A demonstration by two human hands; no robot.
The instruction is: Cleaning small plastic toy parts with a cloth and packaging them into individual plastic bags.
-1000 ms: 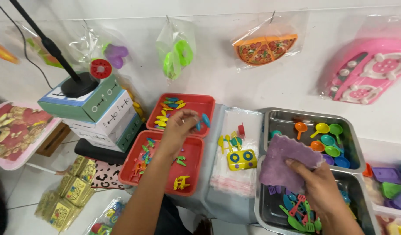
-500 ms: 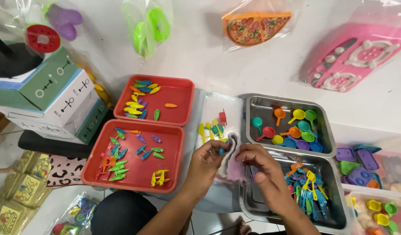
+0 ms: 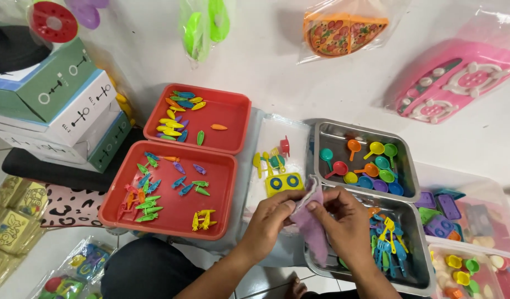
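Pinching a purple bag (image 3: pixel 312 228) between them — left hand (image 3: pixel 272 217), right hand (image 3: pixel 343 220), fingers closed on its top edge.

You have two red trays (image 3: pixel 232 166) of small toy pieces at the left. A steel tray (image 3: pixel 410 177) of coloured spoons sits right. Stacked boxes (image 3: pixel 72 116) occupy the far-left edge.

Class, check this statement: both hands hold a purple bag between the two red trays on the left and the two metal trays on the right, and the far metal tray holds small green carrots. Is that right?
Not quite. The head view shows the far metal tray holds small coloured pans, not carrots. The rest stands: the left hand and right hand hold the purple bag between the red trays and the metal trays.
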